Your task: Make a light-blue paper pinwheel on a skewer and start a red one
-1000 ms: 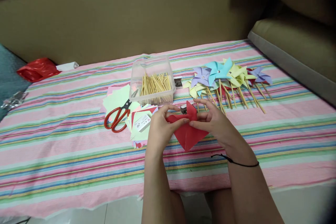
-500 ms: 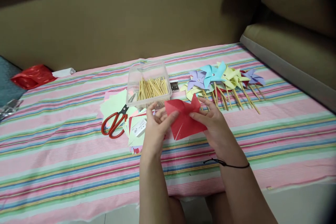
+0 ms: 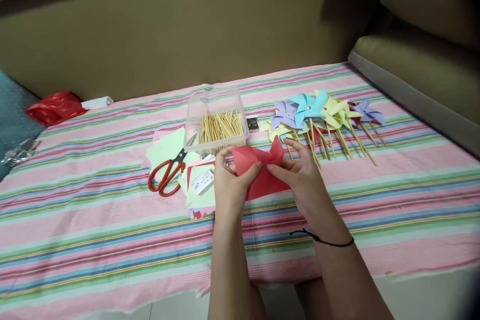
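A sheet of red paper (image 3: 264, 185), with its upper corners curled inward, is held up above the striped cloth. My left hand (image 3: 233, 177) is closed on its left side, the thumb pressing near the middle. On the other side, my right hand (image 3: 296, 167) grips it, thumb also at the middle and fingers behind. Just beyond the hands stands a clear plastic box (image 3: 245, 135) of thin wooden sticks (image 3: 222, 127). Left of my left hand lie red-handled scissors (image 3: 165, 176) and a stack of coloured paper squares (image 3: 195, 201) with a small white card (image 3: 204, 182) on top.
Finished paper pinwheels (image 3: 309, 108) on sticks lie in a group at the right. A small dark packet (image 3: 252, 123) sits beside the box. A red plastic bag (image 3: 56, 108) is at the far left, on the striped cloth (image 3: 112, 200). Cushions (image 3: 420, 70) border the right side.
My left hand has turned in, its thumb folding the red paper's left part toward the middle, so the slit at the lower left is now covered. The view has shifted slightly.
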Available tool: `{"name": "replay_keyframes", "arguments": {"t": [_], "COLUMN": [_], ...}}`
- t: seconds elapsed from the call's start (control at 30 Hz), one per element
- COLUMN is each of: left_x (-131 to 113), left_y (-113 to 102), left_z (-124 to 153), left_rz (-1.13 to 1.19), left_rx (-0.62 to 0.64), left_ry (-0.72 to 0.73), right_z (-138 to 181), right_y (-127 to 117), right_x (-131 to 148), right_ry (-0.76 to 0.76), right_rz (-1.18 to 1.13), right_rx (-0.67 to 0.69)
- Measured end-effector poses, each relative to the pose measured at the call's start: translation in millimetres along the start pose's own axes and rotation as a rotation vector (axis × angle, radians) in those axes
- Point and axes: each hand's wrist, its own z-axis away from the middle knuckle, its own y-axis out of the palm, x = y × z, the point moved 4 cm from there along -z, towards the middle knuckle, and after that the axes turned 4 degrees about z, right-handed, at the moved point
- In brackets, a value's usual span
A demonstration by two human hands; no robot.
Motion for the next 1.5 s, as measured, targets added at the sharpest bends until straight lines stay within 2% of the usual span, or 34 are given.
{"name": "replay_keyframes", "arguments": {"t": [0.2,0.7,1.23,1.5], "left_x": [1.6,0.7,-4.5,3.0], "left_y": [-1.1,-1.9,-1.5,0.5], "left_z": [-1.4,0.1,1.8,-0.1], "left_rz": [-0.052,-0.061,-0.106,-0.06], "left_rx": [-0.014,-0.018,0.044,0.147], "left_ry": [0.035,0.003,0.002,-0.026], "right_z": [-0.9,0.5,1.3,0.0], "right_y": [2.2,3.2,2.3,-0.3], "right_x": [1.4,1.4,5.2,5.4], "right_ry": [0.029,0.016,0.015,0.004], "right_rz": [0.039,0.066,0.078,0.041], "right_rx": [0.02,0.06,0.042,-0.014]}}
